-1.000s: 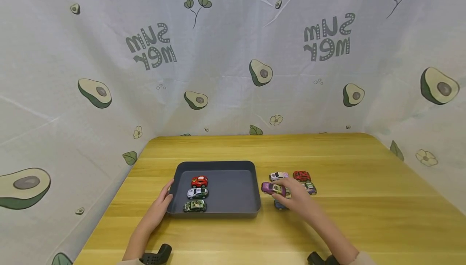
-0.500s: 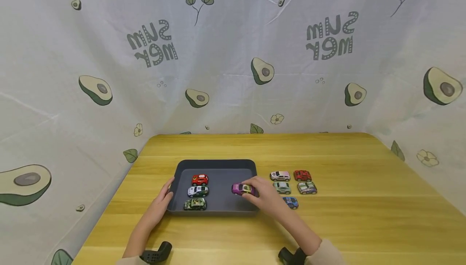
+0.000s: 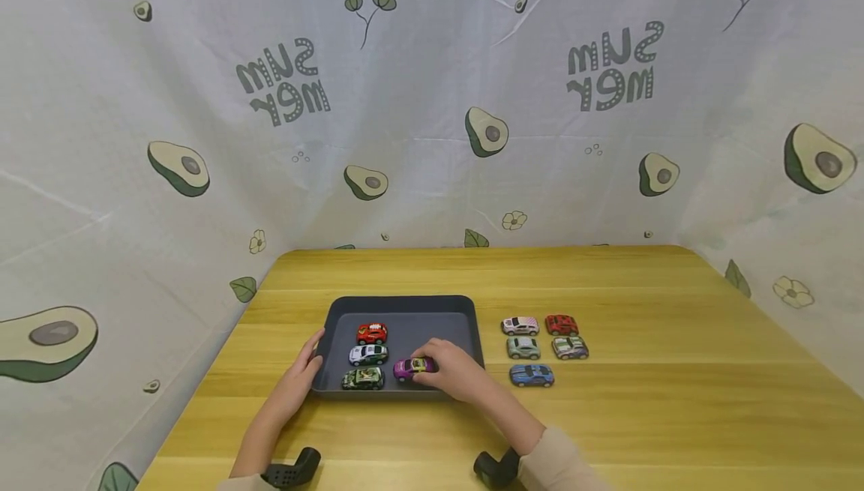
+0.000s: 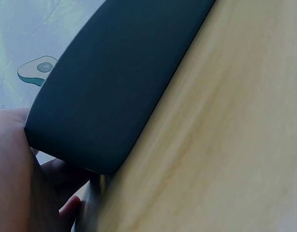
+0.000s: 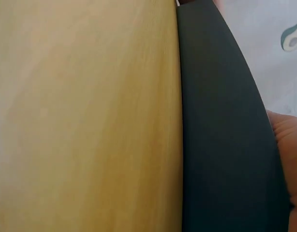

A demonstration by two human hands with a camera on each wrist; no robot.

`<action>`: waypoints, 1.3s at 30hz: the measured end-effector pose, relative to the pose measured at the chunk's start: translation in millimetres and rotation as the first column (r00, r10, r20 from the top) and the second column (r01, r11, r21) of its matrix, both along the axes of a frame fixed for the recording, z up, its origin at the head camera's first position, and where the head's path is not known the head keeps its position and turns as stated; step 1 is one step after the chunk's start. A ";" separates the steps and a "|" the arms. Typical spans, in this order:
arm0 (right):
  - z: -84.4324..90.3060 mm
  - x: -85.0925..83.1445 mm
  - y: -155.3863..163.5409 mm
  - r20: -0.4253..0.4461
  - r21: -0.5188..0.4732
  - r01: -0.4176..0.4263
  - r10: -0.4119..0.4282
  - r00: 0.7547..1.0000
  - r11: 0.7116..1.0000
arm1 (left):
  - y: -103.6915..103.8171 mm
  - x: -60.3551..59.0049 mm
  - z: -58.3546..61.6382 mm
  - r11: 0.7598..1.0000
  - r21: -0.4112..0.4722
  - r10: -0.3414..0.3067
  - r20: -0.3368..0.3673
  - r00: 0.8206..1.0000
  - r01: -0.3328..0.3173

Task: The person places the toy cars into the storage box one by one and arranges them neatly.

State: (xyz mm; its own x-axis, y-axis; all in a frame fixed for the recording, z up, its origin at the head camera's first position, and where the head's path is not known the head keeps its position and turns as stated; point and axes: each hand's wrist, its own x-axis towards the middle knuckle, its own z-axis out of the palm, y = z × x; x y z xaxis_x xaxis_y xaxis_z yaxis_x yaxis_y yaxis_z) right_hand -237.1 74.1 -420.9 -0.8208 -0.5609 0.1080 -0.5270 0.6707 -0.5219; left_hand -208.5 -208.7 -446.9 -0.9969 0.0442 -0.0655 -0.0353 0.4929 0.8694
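In the head view a dark grey tray (image 3: 432,304) lies on the table. My right hand (image 3: 454,371) reaches over its front wall and pinches a purple toy car (image 3: 405,369) low inside it. Left of that car stand a red toy car (image 3: 372,333), a white-and-green one (image 3: 367,354) and a green camouflage one (image 3: 362,378). My left hand (image 3: 294,386) rests against the tray's left side, fingers along the edge. The left wrist view has that hand (image 4: 13,169) at a tray corner; in the right wrist view the tray wall hides most of my right hand (image 5: 289,159).
Right of the tray, several toy cars stand on the wooden table (image 3: 648,401): a white-and-pink one (image 3: 520,325), a red one (image 3: 562,324), a grey-green one (image 3: 523,348), a multicoloured one (image 3: 570,348) and a blue one (image 3: 531,375). A printed curtain (image 3: 418,101) hangs behind.
My right hand has carried the purple car leftward from above the other cars and down into the tray, beside the cars there. My left hand has stayed at the tray's left side.
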 end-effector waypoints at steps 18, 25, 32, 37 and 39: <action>-7.6 -3.6 -0.4 0.105 -0.009 -0.028 0.029 0.994 1.000 | 0.4 -2.3 -3.8 1.000 0.003 0.002 -0.001 1.000 -0.002; -6.3 -2.5 1.2 0.129 -0.030 -0.027 0.031 0.991 0.999 | 1.9 -1.2 -3.3 1.000 -0.013 0.015 -0.006 1.000 -0.015; -4.9 -0.4 1.8 0.123 -0.048 -0.027 0.033 0.992 0.998 | 1.7 -1.7 -4.3 1.000 -0.002 0.009 0.001 1.000 -0.009; -5.1 0.5 2.5 0.116 -0.104 -0.012 0.024 0.993 0.995 | 0.9 -1.4 -4.8 1.000 0.000 0.003 -0.006 1.000 -0.003; -5.0 1.6 3.4 0.104 -0.142 -0.004 0.018 0.994 0.990 | 0.7 -1.2 -5.0 1.000 -0.003 0.003 -0.008 1.000 -0.003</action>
State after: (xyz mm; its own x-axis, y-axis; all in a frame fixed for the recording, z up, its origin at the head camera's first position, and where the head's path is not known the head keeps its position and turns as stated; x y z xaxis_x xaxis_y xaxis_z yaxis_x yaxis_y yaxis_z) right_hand -235.5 77.5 -425.9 -0.8256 -0.5551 0.1010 -0.4716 0.5807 -0.6636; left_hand -209.7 -208.0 -451.8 -0.9975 0.0412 -0.0576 -0.0296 0.4954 0.8682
